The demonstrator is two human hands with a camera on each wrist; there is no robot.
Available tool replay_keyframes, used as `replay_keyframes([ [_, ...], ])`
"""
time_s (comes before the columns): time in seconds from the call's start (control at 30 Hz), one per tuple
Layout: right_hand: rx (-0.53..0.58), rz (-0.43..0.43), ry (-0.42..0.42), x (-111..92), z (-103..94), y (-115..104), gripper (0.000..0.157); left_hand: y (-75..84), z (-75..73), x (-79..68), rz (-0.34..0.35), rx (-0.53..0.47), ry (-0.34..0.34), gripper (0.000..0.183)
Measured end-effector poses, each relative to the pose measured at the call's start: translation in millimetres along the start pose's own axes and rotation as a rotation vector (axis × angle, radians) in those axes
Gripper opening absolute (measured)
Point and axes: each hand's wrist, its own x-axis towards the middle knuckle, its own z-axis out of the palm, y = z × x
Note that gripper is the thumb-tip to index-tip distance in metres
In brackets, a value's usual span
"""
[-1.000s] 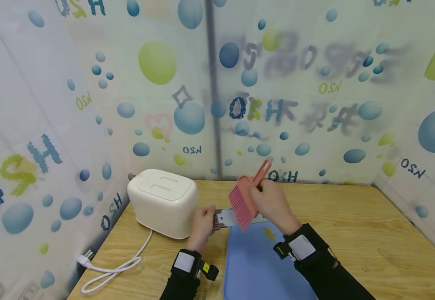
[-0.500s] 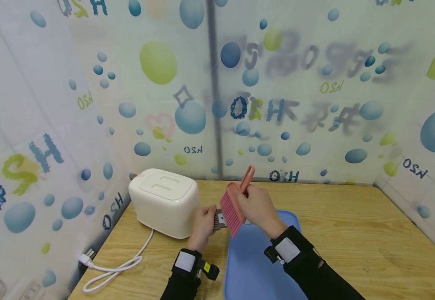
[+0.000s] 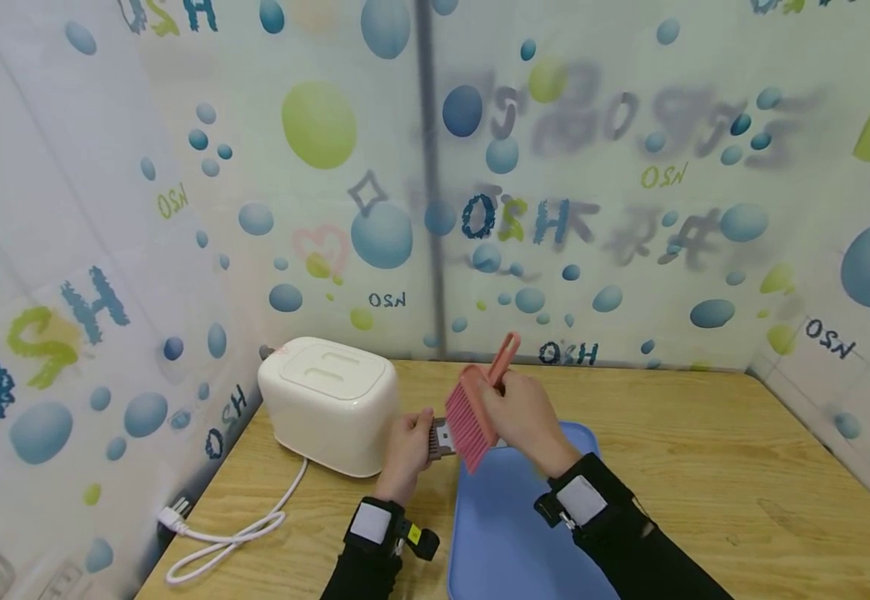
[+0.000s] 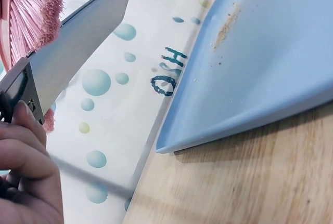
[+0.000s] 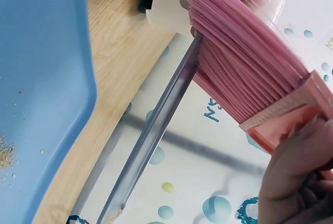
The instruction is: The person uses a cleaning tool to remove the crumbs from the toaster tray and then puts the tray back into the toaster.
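- A pink brush (image 3: 477, 408) is in the right hand (image 3: 528, 412), whose fingers are curled closely round the base of its handle; the handle pokes up beyond them, and the bristles fan out on the side towards the left fingers.
- A thin metal plate (image 4: 86, 42) is in the left hand (image 3: 403, 450), with the thumb and bent fingers pinching its dark end piece (image 4: 23, 84). From those fingers it reaches across behind the brush, off the table.
- The bristles (image 5: 244, 52) meet the plate close to the left fingertips.
- A small pale-brown patch (image 5: 113, 214) shows at the plate's other end, well away from the left fingers.
- A blue tray (image 3: 513, 533) lies below the right fingers and to the right of the left ones, with a little heap of brown crumbs (image 4: 227, 26) and scattered specks on it.
- A cream-white appliance (image 3: 326, 417) stands just left of the left fingers; whether they touch it I cannot tell.
- Its white cord (image 3: 236, 546) loops lower down and further left of those fingers, ending in a plug (image 3: 172, 518).
- Under everything is a wooden table (image 3: 705, 467); beyond the fingers hangs a bubble-patterned sheet (image 3: 630, 183).
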Motion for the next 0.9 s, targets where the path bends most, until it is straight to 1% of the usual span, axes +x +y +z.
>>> replay_keyframes([
  [0.1,0.009,0.014,0.001,-1,-1.7,2,0.032,-0.2,0.2,0.1,-0.009,-0.003,0.003,0.041],
  [0.47,0.022,0.050,0.009,-2,-4.3,9,0.031,-2.3,1.0,1.1,0.009,-0.011,0.002,0.041],
  [0.7,0.024,0.039,0.024,-3,-5.9,13,0.030,-2.5,1.4,1.1,0.010,-0.019,-0.001,0.041],
  [0.9,0.006,0.054,0.028,-5,-11.4,14,0.031,-3.1,0.2,1.5,0.012,-0.023,-0.008,0.041],
])
